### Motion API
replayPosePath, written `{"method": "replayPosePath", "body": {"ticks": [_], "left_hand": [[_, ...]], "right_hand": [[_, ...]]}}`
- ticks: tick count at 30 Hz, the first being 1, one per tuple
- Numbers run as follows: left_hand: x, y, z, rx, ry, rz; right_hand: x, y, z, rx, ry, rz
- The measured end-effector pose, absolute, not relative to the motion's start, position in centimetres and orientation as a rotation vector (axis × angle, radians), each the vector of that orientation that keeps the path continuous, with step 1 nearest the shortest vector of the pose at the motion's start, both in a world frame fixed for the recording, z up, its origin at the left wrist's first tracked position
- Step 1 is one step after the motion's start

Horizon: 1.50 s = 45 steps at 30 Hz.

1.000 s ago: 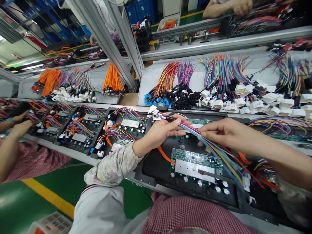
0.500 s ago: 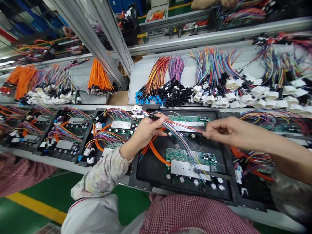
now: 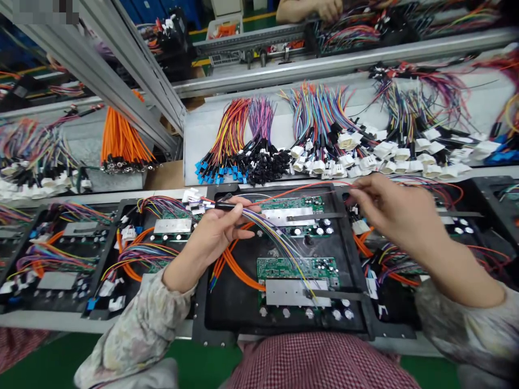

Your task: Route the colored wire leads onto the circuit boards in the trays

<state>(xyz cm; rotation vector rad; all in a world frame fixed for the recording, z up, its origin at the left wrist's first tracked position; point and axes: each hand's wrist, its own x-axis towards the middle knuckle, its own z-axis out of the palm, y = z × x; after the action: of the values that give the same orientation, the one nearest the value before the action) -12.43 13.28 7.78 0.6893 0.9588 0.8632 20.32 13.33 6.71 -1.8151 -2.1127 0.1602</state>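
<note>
My left hand (image 3: 213, 235) is closed around a wire harness (image 3: 224, 206) at its black sleeve, with white connectors (image 3: 193, 198) sticking out to the left. The harness's loose coloured wires fan down to the right over a black tray (image 3: 227, 321). My right hand (image 3: 399, 210), thumb and fingertips together, pinches a red wire (image 3: 302, 187) drawn out from the harness. Below the hands, the tray holds an upper circuit board (image 3: 279, 217) and a lower circuit board (image 3: 284, 292), both green with silver plates. Thick orange wires (image 3: 239, 272) curve to the lower board.
Similar trays with wired boards (image 3: 79, 229) stand on both sides. Behind lie bundles of red-yellow wires (image 3: 233, 129), purple wires (image 3: 261, 121), multicoloured harnesses (image 3: 320, 113) and orange wires (image 3: 121, 138). A metal post (image 3: 141, 59) rises at left. Across the line is another person's hand (image 3: 329, 9).
My right hand has moved right and up, drawing the red wire farther from the bunch, where it now arcs. My left hand still grips the harness. The view has shifted right.
</note>
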Motion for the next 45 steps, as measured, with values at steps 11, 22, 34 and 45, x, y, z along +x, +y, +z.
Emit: {"method": "replayPosePath", "body": {"ticks": [11, 22, 34, 45], "left_hand": [[-11.8, 13.5, 7.3, 0.656, 1.012, 0.951], [-11.4, 13.2, 7.0, 0.705, 1.030, 0.981], [-11.1, 12.9, 6.8, 0.790, 1.072, 1.035], [-11.1, 13.1, 6.4, 0.746, 1.043, 1.082]], "right_hand": [[19.6, 14.3, 4.1, -1.712, -2.063, 0.536], [19.8, 14.3, 3.7, -1.617, -2.230, 0.473], [15.1, 10.6, 7.8, -1.441, -2.386, 0.531], [15.2, 14.2, 6.3, -1.645, -2.210, 0.303]]}}
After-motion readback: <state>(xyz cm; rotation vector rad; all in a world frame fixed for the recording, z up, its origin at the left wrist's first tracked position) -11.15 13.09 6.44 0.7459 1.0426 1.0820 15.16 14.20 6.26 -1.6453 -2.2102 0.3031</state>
